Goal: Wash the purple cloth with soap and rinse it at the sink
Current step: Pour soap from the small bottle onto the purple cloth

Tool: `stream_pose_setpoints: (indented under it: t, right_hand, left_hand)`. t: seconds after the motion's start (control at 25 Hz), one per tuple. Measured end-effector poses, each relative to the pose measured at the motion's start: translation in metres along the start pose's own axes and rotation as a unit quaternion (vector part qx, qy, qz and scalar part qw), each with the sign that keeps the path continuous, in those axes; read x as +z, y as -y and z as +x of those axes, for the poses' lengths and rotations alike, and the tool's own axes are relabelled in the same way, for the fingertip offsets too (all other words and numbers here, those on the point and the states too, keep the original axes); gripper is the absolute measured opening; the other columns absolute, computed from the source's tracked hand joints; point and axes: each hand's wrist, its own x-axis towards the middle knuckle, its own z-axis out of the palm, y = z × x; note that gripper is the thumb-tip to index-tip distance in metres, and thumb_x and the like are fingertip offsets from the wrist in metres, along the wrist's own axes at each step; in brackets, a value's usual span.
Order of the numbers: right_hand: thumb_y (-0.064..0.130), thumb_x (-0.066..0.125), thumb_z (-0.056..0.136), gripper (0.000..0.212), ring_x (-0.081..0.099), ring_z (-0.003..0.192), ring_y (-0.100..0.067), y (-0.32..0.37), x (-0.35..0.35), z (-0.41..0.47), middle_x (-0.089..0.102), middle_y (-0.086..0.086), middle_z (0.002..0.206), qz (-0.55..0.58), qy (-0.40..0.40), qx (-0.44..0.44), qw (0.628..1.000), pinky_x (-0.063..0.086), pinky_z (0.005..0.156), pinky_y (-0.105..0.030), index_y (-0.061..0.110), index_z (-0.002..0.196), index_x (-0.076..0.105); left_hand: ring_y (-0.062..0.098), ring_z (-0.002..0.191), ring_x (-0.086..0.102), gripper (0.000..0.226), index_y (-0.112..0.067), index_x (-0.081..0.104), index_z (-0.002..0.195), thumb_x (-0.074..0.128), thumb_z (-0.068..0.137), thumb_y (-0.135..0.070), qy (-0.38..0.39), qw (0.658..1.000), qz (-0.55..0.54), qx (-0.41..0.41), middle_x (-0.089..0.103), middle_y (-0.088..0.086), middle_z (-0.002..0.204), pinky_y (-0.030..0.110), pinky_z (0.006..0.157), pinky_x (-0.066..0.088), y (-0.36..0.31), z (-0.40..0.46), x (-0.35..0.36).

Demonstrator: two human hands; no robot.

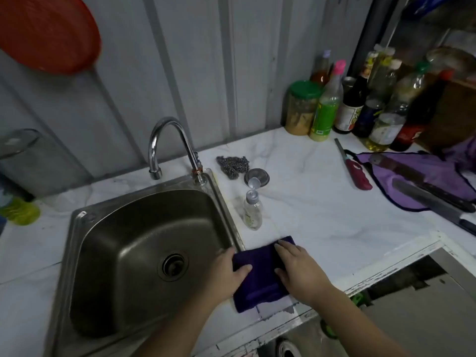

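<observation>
The folded dark purple cloth (260,274) is lying beneath the right hand's (298,269) straight fingers and the left hand's (226,271) outstretched thumb.

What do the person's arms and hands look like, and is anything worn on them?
The left forearm and the right forearm are bare, with no sleeve in view. The left hand and the right hand carry no glove, and I see no watch, ring or bracelet.
</observation>
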Motion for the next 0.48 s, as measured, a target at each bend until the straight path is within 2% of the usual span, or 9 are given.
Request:
stream_pose_setpoints:
  t: [0.16,0.24,0.32,0.4,0.48]
  right_hand:
    - [0.037,0.054,0.096,0.065,0.044,0.129,-0.03,-0.006,-0.005,0.019,0.036,0.002,0.159,-0.071,-0.004,-0.028,0.997,0.039,0.109,-0.035,0.027,0.156,0.03]
    - [0.042,0.057,0.092,0.06,0.046,0.122,-0.029,-0.002,-0.013,0.026,0.049,0.001,0.145,-0.113,0.007,-0.024,0.993,0.042,0.101,-0.036,0.033,0.149,0.041]
    - [0.045,0.06,0.085,0.05,0.047,0.116,-0.029,0.003,-0.023,0.031,0.058,0.0,0.126,-0.147,0.008,-0.021,0.989,0.043,0.094,-0.038,0.034,0.134,0.058]
    - [0.041,0.062,0.074,0.038,0.053,0.105,-0.027,0.009,-0.03,0.034,0.063,0.0,0.106,-0.096,0.013,-0.049,0.994,0.046,0.088,-0.037,0.027,0.109,0.068]
    - [0.034,0.064,0.071,0.016,0.06,0.083,-0.022,0.016,-0.035,0.034,0.063,0.004,0.081,0.014,0.049,-0.064,0.997,0.048,0.071,-0.031,0.026,0.084,0.06]
  left_hand:
    - [0.016,0.091,0.064,0.03,-0.013,0.067,0.114,0.073,0.089,-0.026,-0.018,0.999,-0.002,-0.042,0.066,0.0,0.105,0.019,0.065,0.048,-0.007,0.011,0.008]
    - [0.013,0.085,0.063,0.022,-0.015,0.067,0.107,0.073,0.089,-0.024,-0.007,0.999,-0.009,-0.043,0.065,-0.002,0.1,0.013,0.055,0.04,-0.009,0.013,0.009]
    - [0.01,0.079,0.062,0.012,-0.022,0.063,0.099,0.069,0.089,-0.026,0.004,0.999,-0.025,-0.041,0.065,-0.004,0.095,0.015,0.053,0.039,-0.011,0.01,0.005]
    - [0.01,0.074,0.065,0.006,-0.024,0.06,0.093,0.065,0.089,-0.026,0.02,0.995,-0.087,-0.045,0.068,-0.002,0.088,0.017,0.054,0.044,-0.011,0.008,-0.002]
    - [0.018,0.076,0.07,0.006,-0.021,0.062,0.094,0.065,0.089,-0.022,0.036,0.983,-0.171,-0.049,0.071,0.005,0.087,0.025,0.058,0.053,-0.012,0.004,-0.016]
